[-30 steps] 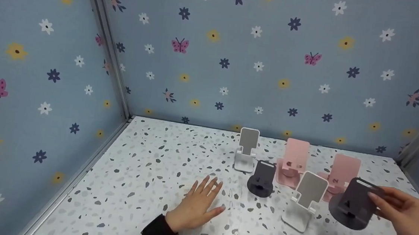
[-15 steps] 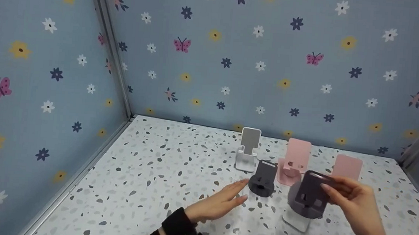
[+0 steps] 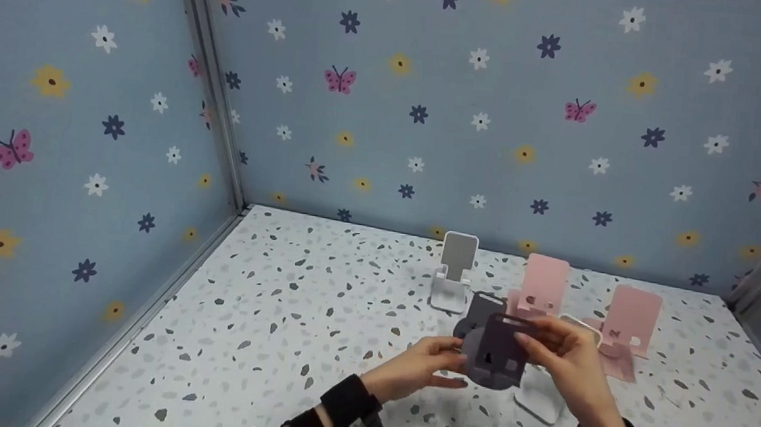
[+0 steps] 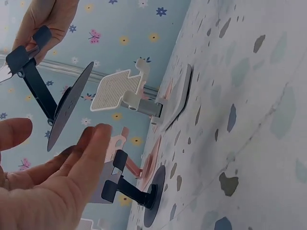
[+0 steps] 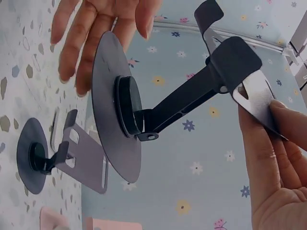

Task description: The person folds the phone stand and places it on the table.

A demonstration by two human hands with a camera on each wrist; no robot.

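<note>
My right hand pinches the upper edge of a dark grey phone stand, holding it raised off the table. In the right wrist view the held stand's round base faces the left hand, and its hinged arm slants up to the cradle. My left hand is beside that base with fingers extended; a small gap shows between them in the left wrist view. Behind the held stand, a second dark grey phone stand stands on the table, partly hidden in the head view.
A white phone stand is partly covered by the right hand. Farther back are another white stand and two pink stands. The speckled table meets flower-patterned walls at the back and left.
My right hand has carried the dark phone stand leftward, across the front white stand. The left hand has lifted and moved right, turning sideways towards the stand's base.
</note>
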